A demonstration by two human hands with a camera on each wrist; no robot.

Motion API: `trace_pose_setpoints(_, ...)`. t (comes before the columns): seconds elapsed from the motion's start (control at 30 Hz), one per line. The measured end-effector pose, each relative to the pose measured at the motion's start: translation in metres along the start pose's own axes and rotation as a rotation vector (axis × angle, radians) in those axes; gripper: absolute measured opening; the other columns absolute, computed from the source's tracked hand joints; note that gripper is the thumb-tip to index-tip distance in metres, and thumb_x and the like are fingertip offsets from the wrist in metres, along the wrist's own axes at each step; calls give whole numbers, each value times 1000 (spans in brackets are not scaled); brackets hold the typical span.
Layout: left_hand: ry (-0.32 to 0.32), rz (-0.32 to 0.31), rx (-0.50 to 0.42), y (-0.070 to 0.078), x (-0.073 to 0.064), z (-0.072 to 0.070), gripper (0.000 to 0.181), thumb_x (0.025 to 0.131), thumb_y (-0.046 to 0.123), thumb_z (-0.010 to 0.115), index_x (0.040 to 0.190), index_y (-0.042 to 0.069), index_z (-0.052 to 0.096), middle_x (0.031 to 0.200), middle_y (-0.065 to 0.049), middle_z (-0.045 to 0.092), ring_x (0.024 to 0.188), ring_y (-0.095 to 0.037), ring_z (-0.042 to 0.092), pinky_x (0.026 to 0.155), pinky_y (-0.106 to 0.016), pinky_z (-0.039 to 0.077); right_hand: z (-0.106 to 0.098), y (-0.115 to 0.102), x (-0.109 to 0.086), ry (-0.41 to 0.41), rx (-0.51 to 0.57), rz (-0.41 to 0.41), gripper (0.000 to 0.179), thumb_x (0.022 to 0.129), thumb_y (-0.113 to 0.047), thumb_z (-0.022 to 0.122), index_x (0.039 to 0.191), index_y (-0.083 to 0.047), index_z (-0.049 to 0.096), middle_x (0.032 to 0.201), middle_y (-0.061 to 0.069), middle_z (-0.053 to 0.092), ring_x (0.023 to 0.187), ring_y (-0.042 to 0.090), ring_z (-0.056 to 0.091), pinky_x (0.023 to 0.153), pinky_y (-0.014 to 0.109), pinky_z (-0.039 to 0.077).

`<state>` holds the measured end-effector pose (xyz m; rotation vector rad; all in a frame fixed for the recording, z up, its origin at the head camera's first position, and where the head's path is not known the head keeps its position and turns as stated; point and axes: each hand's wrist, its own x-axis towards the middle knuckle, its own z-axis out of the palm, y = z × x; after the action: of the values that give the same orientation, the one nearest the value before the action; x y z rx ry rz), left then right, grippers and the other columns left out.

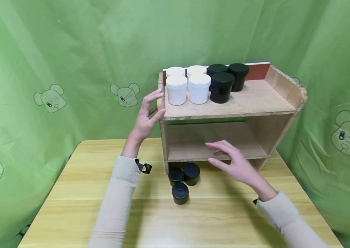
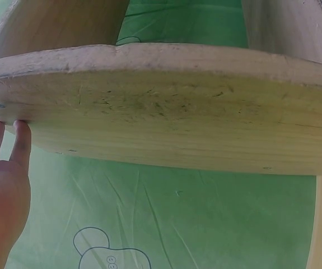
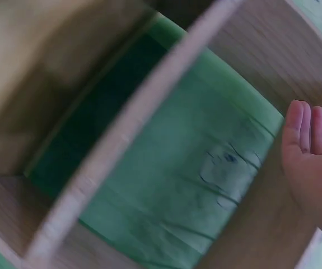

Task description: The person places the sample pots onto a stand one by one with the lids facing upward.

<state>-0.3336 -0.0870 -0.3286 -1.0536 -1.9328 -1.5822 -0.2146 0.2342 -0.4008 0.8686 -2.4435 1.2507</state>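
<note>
My left hand (image 1: 144,120) touches the left side panel of a wooden shelf unit (image 1: 229,109), its thumb near the front corner. In the left wrist view, straight fingers (image 2: 22,143) of that hand meet the panel's outer face (image 2: 166,123). With fingers loosely bent and nothing held, my right hand (image 1: 238,165) hovers before the lower compartment. Several white lidded jars (image 1: 176,91) stand at the left of the top board. Three black lidded jars (image 1: 222,88) stand right of them. Below, three smaller black jars (image 1: 180,193) sit grouped on the table near the unit's front left.
A light wooden table (image 1: 218,224) carries the unit. Its lower board (image 1: 205,137) lies under the top one, and a raised right side panel (image 1: 287,81) bounds the top. Green cloth (image 1: 85,44) with bear-head prints hangs behind and at both sides.
</note>
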Motion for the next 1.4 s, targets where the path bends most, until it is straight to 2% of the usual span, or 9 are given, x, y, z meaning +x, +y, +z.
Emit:
trace_pose_setpoints(0.17, -4, -8, 6, 1, 1, 0, 53, 99, 8, 62, 149, 15, 44, 165, -1, 36, 154, -19, 32, 119, -54, 43, 20, 14, -9, -74, 40, 61, 47, 96, -10, 72, 141, -5, 60, 128, 13, 65, 114, 29, 65, 101, 46, 58)
trace_pose_setpoints(0.3, -6, -8, 7, 2, 1, 1, 53, 99, 9, 62, 149, 15, 44, 165, -1, 36, 154, -19, 32, 119, -54, 43, 34, 24, -14, -116, 38, 78, 46, 96, -12, 72, 139, 0, 61, 129, 17, 66, 114, 35, 65, 99, 50, 58)
trace_pose_setpoints(0.43, -6, -15, 0, 3, 2, 1, 54, 99, 9, 62, 149, 15, 43, 166, -1, 36, 154, -21, 31, 119, -55, 42, 48, 35, -19, -134, 34, 95, 46, 96, -12, 73, 138, 0, 62, 131, 18, 65, 117, 39, 64, 99, 53, 58)
trace_pose_setpoints(0.7, 0, -14, -2, 2, 3, 0, 56, 97, 6, 63, 149, 13, 43, 166, -2, 36, 154, -21, 32, 119, -56, 42, 76, 51, -24, -130, 41, 218, 51, 95, -21, 76, 142, -9, 61, 139, 15, 59, 129, 39, 58, 110, 59, 50)
trace_pose_setpoints(0.87, -2, -35, -3, 3, 2, 0, 57, 97, 3, 62, 149, 13, 43, 166, -4, 35, 155, -22, 31, 119, -56, 42, 86, 54, -22, -145, 27, 227, 56, 93, -22, 78, 145, -10, 58, 139, 15, 59, 127, 36, 59, 109, 60, 50)
trace_pose_setpoints(1.13, -2, -57, -9, 14, 1, 2, 53, 98, 0, 59, 147, 6, 41, 166, -12, 33, 155, -27, 30, 121, -59, 38, 98, 61, -20, -177, -12, 241, 61, 93, -24, 78, 149, -16, 55, 140, 10, 57, 129, 31, 58, 109, 54, 50)
trace_pose_setpoints(1.4, -3, -50, 3, 3, 1, -1, 56, 97, 3, 62, 149, 12, 42, 167, -5, 34, 155, -23, 30, 120, -56, 41, 103, 66, -22, -167, -29, 237, 59, 92, -23, 79, 147, -17, 57, 132, 7, 58, 122, 27, 60, 106, 52, 52)
